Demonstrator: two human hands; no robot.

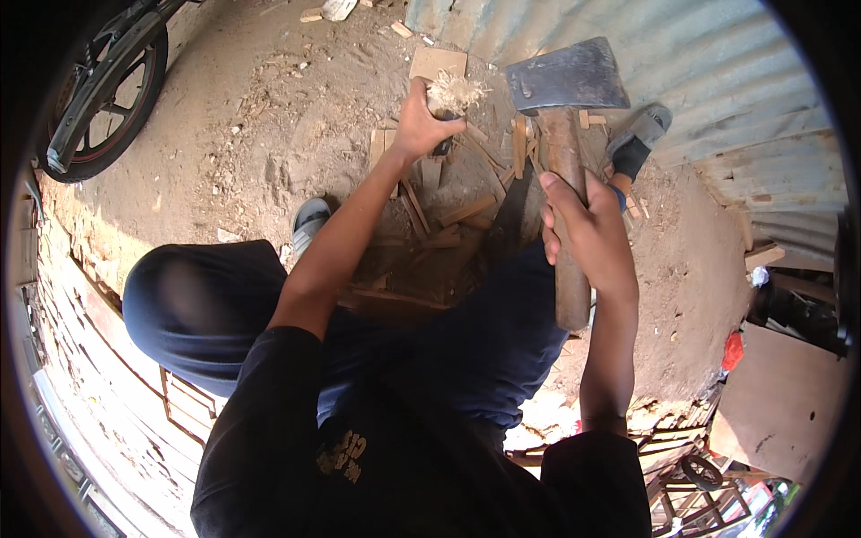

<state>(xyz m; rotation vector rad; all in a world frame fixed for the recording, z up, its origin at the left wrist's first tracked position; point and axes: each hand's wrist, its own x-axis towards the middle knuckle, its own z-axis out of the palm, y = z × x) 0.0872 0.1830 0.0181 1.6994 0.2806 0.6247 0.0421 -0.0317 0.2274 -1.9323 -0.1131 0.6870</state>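
Note:
My right hand is wrapped around the wooden handle of an axe, whose broad dark steel head is raised over the right side. Ahead and to the left, the fingers of my left hand curl around an upright wooden piece with a splayed, splintered top. Something dark shows just beneath that frayed end; its lower part is hidden, so I cannot tell its full shape. The axe head and the frayed top stand apart in the picture. A flat tan wood piece lies just beyond my left hand.
Several split wood pieces lie on the dirt between my sandalled feet. Close to my right knee is a dark flat blade. Corrugated metal sheeting bounds the far right. A motorbike wheel stands far left, a board lower right.

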